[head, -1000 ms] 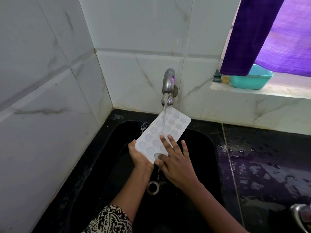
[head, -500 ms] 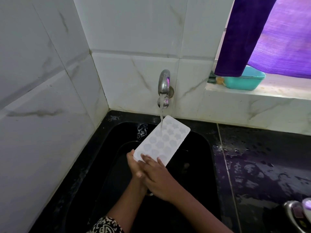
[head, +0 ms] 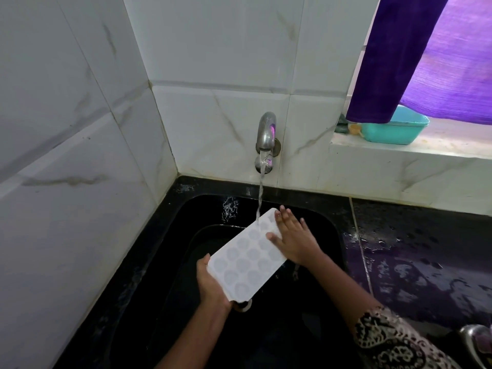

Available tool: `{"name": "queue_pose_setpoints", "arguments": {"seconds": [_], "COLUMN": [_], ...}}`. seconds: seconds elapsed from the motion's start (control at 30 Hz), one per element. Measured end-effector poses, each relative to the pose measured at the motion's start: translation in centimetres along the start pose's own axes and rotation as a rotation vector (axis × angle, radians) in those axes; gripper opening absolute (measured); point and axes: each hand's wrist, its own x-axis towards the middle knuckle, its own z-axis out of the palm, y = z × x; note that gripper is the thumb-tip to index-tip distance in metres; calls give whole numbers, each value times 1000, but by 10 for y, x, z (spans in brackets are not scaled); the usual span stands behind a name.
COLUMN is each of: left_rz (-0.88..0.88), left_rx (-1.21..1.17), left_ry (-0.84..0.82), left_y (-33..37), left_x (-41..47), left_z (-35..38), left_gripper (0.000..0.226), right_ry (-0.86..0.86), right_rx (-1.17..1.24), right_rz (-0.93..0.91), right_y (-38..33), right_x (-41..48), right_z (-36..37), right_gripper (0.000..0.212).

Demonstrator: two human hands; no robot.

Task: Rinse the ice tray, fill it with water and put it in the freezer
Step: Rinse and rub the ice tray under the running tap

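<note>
You hold the ice tray (head: 247,257) tilted over the black sink (head: 165,288), its far end under the stream (head: 259,198) from the tap (head: 266,131). Your left hand (head: 211,286) is clamped on the near end, with the thumb on the edge. Your right hand (head: 295,241) lies flat on the far right side, its fingers (head: 286,217) straight and slightly apart. The bench (head: 426,262) to the right is wet.

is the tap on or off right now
On: a thin stream of water runs from the steel wall tap onto the far end of the white plastic ice tray over the black sink.
</note>
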Motion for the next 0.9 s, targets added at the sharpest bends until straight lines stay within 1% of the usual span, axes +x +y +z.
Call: {"name": "queue_pose_setpoints", "arguments": {"seconds": [0.03,0.13,0.2,0.23,0.3,0.33,0.4,0.43,0.5,0.57,0.6,0.63,0.7,0.77,0.83,0.9], "left_rz": [-4,11,48,69,70,54,36,37,17,-2,-8,-4,0,11,50,36], "left_rx": [6,25,15,8,14,5,6,31,64,64,55,58,46,8,16,-16], "left_ry": [16,57,7,-11,3,-19,-37,-21,-3,-9,6,20,29,29,-37,-43], "left_y": [-1,-3,-3,-3,0,1,6,9,10,7,5,4,4,4,4,4], "left_x": [2,6,6,9,13,14,17,16,14,12,15,11,12,15,13,15], "left_z": [-4,-4,1,3,7,8,14,17,18,13,9,9,11,13,14,12], "left_gripper": [64,56,44,42,50,52,51,52,54,58,60,60,53,49,57,48], "right_ry": [8,13,-13,-38,-96,-100,-52,-27,10,-20,-39,-35,-8,-20,-73,-90], "right_rx": [19,98,109,126,181,176,112,96,78,35,26,26,46,66,79,70], "right_rz": [-24,-179,-328,-389,-438,-447,-426,-372,-207,-48,-21,-37,-162,-352,-463,-494], "right_y": [-12,-64,-97,-108,-115,-111,-91,-76,-41,-15,-12,-17,-47,-87,-113,-112], "right_x": [-5,-26,-42,-47,-49,-46,-35,-26,-9,5,9,10,4,-14,-33,-37], "right_z": [9,37,51,55,55,50,38,34,24,18,17,17,23,33,45,45], "right_gripper": [88,85,87,89,93,92,91,90,90,83,80,81,91,100,98,89]}}
